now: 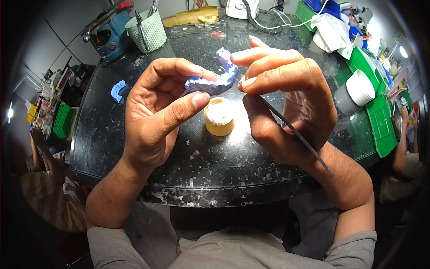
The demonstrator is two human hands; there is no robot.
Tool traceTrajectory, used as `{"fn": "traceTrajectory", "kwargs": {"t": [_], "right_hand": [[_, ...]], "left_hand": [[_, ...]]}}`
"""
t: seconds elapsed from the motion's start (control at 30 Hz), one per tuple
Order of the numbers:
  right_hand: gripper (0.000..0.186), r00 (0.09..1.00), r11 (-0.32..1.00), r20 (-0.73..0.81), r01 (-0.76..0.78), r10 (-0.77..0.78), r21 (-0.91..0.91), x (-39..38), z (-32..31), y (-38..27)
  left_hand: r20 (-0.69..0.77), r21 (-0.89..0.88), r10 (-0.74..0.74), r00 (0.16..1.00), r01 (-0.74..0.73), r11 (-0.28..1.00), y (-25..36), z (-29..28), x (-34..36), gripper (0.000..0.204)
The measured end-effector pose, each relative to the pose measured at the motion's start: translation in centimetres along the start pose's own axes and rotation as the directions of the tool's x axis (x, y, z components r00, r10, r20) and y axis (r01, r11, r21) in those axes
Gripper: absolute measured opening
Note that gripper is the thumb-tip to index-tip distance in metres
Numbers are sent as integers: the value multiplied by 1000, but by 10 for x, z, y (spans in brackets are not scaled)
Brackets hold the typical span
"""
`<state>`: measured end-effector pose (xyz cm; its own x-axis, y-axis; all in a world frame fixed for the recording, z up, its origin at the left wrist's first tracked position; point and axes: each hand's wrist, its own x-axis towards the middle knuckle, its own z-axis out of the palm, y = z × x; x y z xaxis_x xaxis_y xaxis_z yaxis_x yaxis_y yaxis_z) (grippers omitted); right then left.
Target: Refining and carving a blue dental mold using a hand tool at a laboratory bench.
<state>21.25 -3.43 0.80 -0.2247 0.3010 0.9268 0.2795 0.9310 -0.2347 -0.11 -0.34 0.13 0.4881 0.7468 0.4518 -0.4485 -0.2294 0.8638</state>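
Observation:
My left hand (156, 112) grips a pale blue horseshoe-shaped piece (204, 84), like a dental arch model, by its left part, with its far arm pointing up. My right hand (291, 107) holds a thin dark metal tool (309, 148) between thumb and fingers, its tip reaching to the right side of the blue piece; one fingertip is close to that piece, and I cannot tell if it touches. Below and between my hands stands an open jar (218, 123) with white content inside and a yellowish body. A second, smaller blue arch piece (118, 91) lies at the left of the dark worktop.
The worktop (188, 157) holds a mint cup of tools (148, 38), a blue machine (109, 45), a yellow sheet (190, 18), green bins (380, 130), a white cup (360, 87) and cables. Co-workers sit at left (47, 193) and right (401, 166).

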Motion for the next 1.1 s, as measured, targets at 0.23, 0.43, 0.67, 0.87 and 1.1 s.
{"fn": "traceTrajectory", "kwargs": {"t": [0.23,0.43,0.67,0.87,1.1], "right_hand": [[33,999,998,35,29,-27,-56,0,3,-6],[30,999,996,37,37,-34,-81,-2,6,-3],[28,999,993,34,16,-12,-117,0,6,-4],[28,998,994,56,25,-19,-110,0,5,-4],[27,999,992,32,27,-24,-123,0,7,-3]], "left_hand": [[-86,-28,47,995,-50,998,-1,-1,-2,30],[-98,30,75,992,-72,997,-1,0,-3,30],[-88,148,94,992,-81,986,-1,0,-4,32],[-57,109,143,988,-136,985,-3,-1,-3,32],[-59,117,129,990,-122,986,-4,-1,-4,32]]}}
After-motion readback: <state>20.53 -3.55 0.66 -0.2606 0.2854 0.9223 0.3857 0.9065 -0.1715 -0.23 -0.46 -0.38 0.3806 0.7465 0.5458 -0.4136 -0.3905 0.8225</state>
